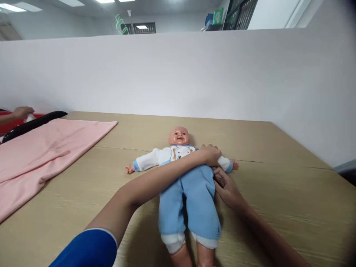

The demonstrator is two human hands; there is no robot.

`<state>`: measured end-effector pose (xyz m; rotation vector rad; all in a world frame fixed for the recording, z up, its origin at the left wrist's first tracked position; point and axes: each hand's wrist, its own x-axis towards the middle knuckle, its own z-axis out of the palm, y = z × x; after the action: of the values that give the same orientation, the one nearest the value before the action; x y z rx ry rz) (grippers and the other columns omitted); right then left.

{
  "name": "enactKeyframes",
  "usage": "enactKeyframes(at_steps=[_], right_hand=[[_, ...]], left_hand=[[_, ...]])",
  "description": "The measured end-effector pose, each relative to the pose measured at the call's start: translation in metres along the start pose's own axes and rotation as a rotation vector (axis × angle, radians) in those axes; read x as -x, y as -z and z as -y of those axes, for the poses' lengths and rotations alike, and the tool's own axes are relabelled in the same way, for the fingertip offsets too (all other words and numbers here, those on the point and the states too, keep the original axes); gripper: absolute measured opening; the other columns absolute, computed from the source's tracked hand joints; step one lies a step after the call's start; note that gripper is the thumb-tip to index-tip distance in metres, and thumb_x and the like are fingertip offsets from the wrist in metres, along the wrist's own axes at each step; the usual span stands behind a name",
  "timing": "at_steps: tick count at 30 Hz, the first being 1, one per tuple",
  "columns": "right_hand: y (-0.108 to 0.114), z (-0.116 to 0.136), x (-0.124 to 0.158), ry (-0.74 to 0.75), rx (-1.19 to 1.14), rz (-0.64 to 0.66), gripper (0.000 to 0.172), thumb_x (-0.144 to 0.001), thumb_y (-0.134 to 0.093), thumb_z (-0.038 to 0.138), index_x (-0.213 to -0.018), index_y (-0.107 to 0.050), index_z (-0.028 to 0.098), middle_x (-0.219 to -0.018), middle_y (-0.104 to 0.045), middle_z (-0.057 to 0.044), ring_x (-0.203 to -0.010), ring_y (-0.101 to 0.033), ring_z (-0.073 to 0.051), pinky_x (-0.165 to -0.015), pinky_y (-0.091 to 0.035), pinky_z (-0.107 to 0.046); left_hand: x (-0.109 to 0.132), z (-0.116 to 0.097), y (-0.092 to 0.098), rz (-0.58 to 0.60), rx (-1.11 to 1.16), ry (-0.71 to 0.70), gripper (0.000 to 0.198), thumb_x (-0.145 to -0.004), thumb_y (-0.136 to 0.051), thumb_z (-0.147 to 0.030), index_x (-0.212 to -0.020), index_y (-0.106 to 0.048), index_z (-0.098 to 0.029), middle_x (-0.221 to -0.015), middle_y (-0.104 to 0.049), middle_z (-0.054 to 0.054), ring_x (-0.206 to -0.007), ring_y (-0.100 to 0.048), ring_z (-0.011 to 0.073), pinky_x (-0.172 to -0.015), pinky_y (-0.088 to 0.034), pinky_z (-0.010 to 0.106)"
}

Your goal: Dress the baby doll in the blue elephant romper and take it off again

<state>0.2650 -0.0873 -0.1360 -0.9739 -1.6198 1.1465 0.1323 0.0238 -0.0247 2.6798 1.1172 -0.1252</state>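
Note:
A baby doll (182, 139) lies face up on the wooden table (278, 193), arms spread, in a white top and blue trousers (191, 202). My left hand (210, 155) reaches across the doll's chest and closes over its white sleeve on the right side. Just below, my right hand (226, 187) lies beside the doll's waist. Its fingers are curled in at the edge of the blue trousers under the sleeve, and what they hold, if anything, is hidden.
A pink cloth (41, 155) is spread over the table's left part. Another person's hand (22, 112) rests at the far left edge near a black and red object (30, 124). A white partition wall (178, 74) runs behind the table.

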Motion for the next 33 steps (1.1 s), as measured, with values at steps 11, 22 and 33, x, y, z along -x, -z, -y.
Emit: enactKeyframes(at_steps=[11,22,33], right_hand=[[0.004,0.024,0.002,0.093,-0.118,-0.158,0.042,-0.091,-0.077,0.062,-0.08,-0.06,0.025,-0.09,-0.05,-0.002,-0.086,-0.05,-0.022,-0.077,-0.045,-0.033],[-0.046,0.044,0.02,0.199,-0.029,-0.113,0.025,-0.101,-0.075,0.038,-0.116,-0.057,0.031,-0.114,-0.056,-0.003,-0.106,-0.058,-0.022,-0.097,-0.049,-0.039],[-0.071,0.104,-0.006,0.281,0.283,-0.198,0.017,-0.1,-0.072,0.026,-0.116,-0.067,0.03,-0.114,-0.06,-0.004,-0.105,-0.06,-0.024,-0.099,-0.052,-0.042]], left_hand=[[0.069,0.042,0.027,-0.596,1.325,-0.433,0.071,-0.087,-0.087,-0.057,-0.144,-0.062,-0.022,-0.137,-0.073,0.012,-0.13,-0.066,0.0366,-0.115,-0.048,0.051],[0.155,0.106,-0.012,-0.735,1.64,-0.28,0.066,-0.087,-0.09,-0.056,-0.143,-0.069,-0.027,-0.146,-0.075,0.01,-0.155,-0.052,0.0326,-0.132,-0.035,0.052],[0.174,0.124,-0.057,-0.698,1.73,-0.204,0.072,-0.086,-0.093,-0.051,-0.147,-0.067,-0.026,-0.146,-0.075,0.011,-0.156,-0.052,0.0341,-0.136,-0.032,0.054]])
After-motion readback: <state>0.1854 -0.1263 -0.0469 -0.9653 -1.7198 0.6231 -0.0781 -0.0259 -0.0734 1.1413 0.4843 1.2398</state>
